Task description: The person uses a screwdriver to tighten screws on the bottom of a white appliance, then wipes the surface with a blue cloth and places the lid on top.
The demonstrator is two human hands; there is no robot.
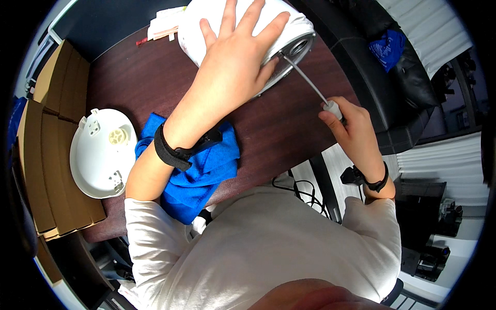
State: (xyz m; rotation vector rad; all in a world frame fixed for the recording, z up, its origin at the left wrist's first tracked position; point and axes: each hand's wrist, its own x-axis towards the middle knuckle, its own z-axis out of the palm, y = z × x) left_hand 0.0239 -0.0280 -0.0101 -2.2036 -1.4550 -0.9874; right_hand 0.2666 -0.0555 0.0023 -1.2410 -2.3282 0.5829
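A white, rounded appliance housing [248, 31] is laid on its side on the dark wooden table [289, 129], and it is pinned there by the left hand [235, 57], whose fingers [256, 18] are spread flat and wide across its upper shell. The open, ringed underside of the housing is turned toward the right hand [351, 126], just beyond the left thumb. A long screwdriver [307, 80] is gripped by the right hand, the fingers being curled tight around its pale handle with the thumb laid along it. The shaft's long axis is run diagonally up and to the left from those fingers, and the tip is set against the rim of the housing, right beside the left thumb; whether it is seated in a screw cannot be told. The housing is thus touched by the left hand, while it is reached by the right only through the tool. A blue cloth [206, 170] is lain beneath the left forearm, and a detached white round base plate [103, 152] is rested well apart from both hands, on cardboard boxes [51, 155].
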